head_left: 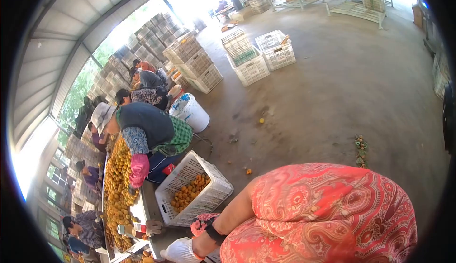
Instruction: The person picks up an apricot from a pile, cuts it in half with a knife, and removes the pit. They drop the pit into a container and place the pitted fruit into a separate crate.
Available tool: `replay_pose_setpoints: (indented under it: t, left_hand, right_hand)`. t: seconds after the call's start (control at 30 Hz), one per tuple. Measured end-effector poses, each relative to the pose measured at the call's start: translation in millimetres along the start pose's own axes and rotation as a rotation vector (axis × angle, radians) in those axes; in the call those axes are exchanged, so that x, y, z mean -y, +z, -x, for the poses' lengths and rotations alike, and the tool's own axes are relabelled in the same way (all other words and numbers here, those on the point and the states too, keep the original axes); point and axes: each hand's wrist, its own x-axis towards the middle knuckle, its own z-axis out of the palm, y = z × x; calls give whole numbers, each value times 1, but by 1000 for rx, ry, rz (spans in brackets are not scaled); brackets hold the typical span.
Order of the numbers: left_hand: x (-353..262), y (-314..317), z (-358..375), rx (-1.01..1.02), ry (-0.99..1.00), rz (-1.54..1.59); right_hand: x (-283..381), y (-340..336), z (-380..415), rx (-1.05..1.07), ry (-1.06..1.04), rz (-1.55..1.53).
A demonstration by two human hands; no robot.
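My right hand (178, 252), in a white glove, reaches to the table edge at the bottom. A black band circles the wrist of that bare forearm, and I cannot make out what its fingers hold, if anything. My left hand does not show. Near it is a grey glove-like shape (153, 227), whose owner I cannot tell, beside a jar (122, 229) lying on the orange fruit (118, 194). To the right of the long table (142, 208), a white crate (223, 190) holds more fruit. Red patterned clothing (327, 206) fills the lower right.
A co-worker (147, 125) with a light hat and pink gloves bends over the fruit. Beyond are more people, a white bucket (192, 113) and crate stacks (194, 63). Two white crates (251, 70) (279, 56) stand on the floor; leafy scraps (361, 151) lie farther right.
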Motion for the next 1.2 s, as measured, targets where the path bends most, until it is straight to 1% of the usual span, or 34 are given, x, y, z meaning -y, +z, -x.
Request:
replay_pose_setpoints:
  t: [0.13,0.23,0.33,0.5,0.6,0.63,0.7,0.83,0.97,1.0,1.1,1.2]
  left_hand:
    - [-2,8,-3,51,4,59]
    - [-2,9,-2,68,-4,94]
    - [-4,12,-2,92,-3,128]
    - [-11,22,-6,152,-1,183]
    - [-15,30,-7,191,-7,209]
    - [-16,32,-7,201,-9,218]
    - [-18,36,-7,219,-15,237]
    - [-25,47,-5,253,-17,272]
    - [-30,56,-2,283,-31,298]
    - [-33,59,-2,291,-32,305]
    - [-39,66,0,310,-36,323]
    - [-43,74,1,329,-45,341]
  right_hand:
    - [2,-14,6,5,28,1]
    - [0,-12,8,-48,66,-45]
    - [-4,-6,8,-14,37,-26]
    - [6,-13,8,21,118,-41]
    - [13,-25,13,33,130,-36]
    - [13,-26,14,29,130,-35]
    - [12,-25,15,-65,116,-66]
    - [7,-27,17,-42,92,-44]
    - [1,-18,16,-33,159,-35]
    - [2,-20,16,-37,173,-2]
    - [7,-24,19,-61,211,-27]
    - [7,-34,19,-41,145,9]
